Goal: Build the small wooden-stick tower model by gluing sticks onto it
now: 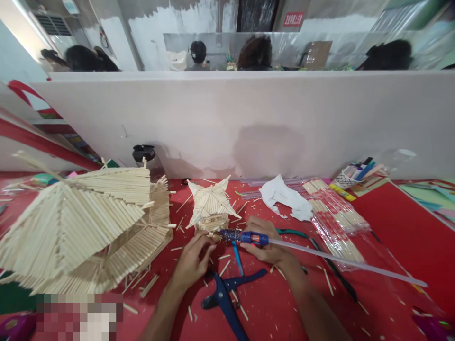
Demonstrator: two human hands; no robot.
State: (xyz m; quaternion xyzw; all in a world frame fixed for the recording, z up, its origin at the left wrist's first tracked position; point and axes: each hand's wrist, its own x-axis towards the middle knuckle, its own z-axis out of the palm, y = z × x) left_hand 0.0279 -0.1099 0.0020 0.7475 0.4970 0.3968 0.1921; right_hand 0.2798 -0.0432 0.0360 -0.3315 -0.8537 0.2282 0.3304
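My right hand [265, 242] is wrapped around a blue glue gun [258, 238], from which a long translucent glue stick [351, 261] trails to the right. The gun's nozzle points left, at the near edge of a small model house [212, 203] built of thin wooden sticks, with a pointed, star-cornered roof. Closed at that same edge, my left hand [195, 258] pinches the model's base with thumb and fingers; the exact contact is partly hidden. Nearer to me lies a dark blue cutter tool [223, 291], and a light blue strip [237, 258] lies just below the gun.
A large stick-built roof structure [95, 227] fills the left. On the right are bagged wooden sticks [336, 227], crumpled white tissue [286, 199], a pen cup [350, 176] and a red sheet [408, 237]. Stick scraps litter the red table. A white partition [227, 113] stands behind.
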